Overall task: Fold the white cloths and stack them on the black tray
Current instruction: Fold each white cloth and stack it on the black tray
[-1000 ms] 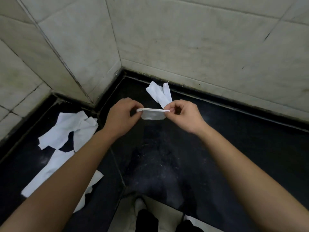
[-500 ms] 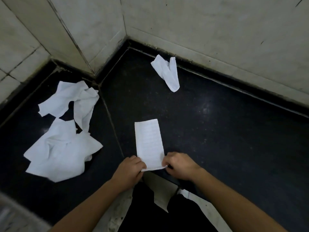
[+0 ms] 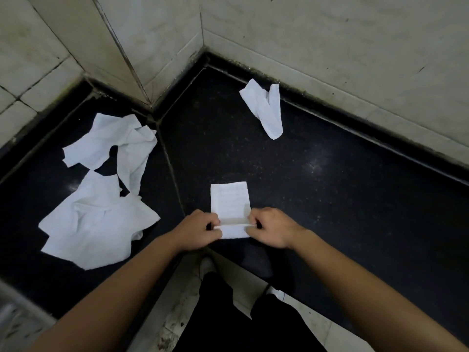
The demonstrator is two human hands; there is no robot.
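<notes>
A narrow folded white cloth (image 3: 229, 201) lies on the black surface (image 3: 330, 189) in front of me. My left hand (image 3: 196, 229) pinches its near left corner and my right hand (image 3: 270, 229) pinches its near right corner. Both lift the near edge up and over toward the far end. A crumpled white cloth (image 3: 265, 107) lies near the back wall. Two more crumpled white cloths lie at the left, one (image 3: 119, 146) farther and a larger one (image 3: 94, 222) nearer.
Pale tiled walls (image 3: 330, 41) meet in a corner behind the black surface. A seam (image 3: 170, 168) runs across the black surface between the left cloths and my hands. My dark trousers and white shoes (image 3: 206, 265) show below the front edge.
The cloth came down from mid-air onto the black surface and was laid out long. Now my hands have raised its near edge and moved it forward, folding it shorter.
</notes>
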